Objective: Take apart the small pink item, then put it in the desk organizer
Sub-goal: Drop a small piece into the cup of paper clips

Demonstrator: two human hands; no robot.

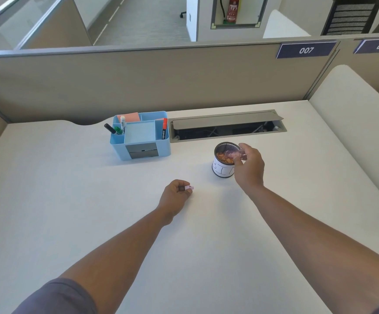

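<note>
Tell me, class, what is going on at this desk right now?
A person sits at a white desk with both arms stretched out. The left hand pinches a small pink item just above the desk. The right hand holds a clear, pinkish piece over a mesh cup with shavings inside. The blue desk organizer, holding markers and notes, stands farther back to the left; nothing pink from the hands has gone into it yet.
</note>
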